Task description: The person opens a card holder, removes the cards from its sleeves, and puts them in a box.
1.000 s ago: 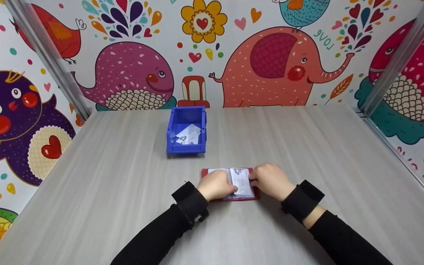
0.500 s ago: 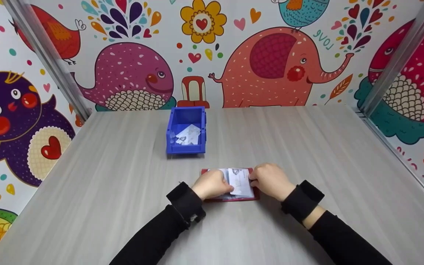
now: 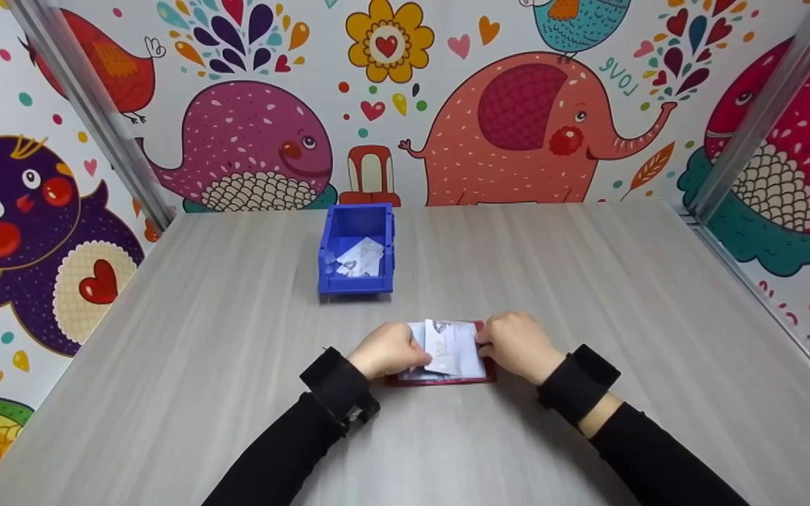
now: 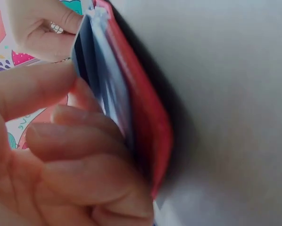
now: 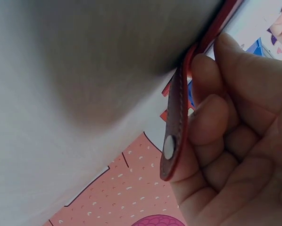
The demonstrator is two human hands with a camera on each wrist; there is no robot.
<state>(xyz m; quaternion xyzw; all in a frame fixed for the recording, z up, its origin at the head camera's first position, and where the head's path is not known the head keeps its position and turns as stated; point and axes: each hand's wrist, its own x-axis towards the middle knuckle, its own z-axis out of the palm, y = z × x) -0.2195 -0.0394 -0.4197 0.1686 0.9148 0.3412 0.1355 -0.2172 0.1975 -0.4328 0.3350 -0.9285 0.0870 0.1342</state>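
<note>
A red card holder (image 3: 451,382) with clear sleeves lies spread on the table. Between finger and thumb, my left hand (image 3: 385,349) pinches the left edge of a white card (image 3: 441,351) with gold "VIP" lettering, which lies slantwise over the sleeves. Seen from the left wrist, the thin card edge (image 4: 78,44) stands away from the red cover (image 4: 143,101), with the fingertips at it. My right hand (image 3: 519,346) pinches the holder's right edge. A strap (image 5: 175,125) with a metal snap hangs beside its curled fingers in the right wrist view.
A blue bin (image 3: 356,284) stands farther back, left of the holder, with several white cards (image 3: 363,257) inside. Walls printed with cartoon animals border the grey wood-grain table (image 3: 553,267) at the back and sides.
My left hand has moved left, drawing the card with it across the sleeves, and the card has tilted. The right hand has stayed at the holder's right edge.
</note>
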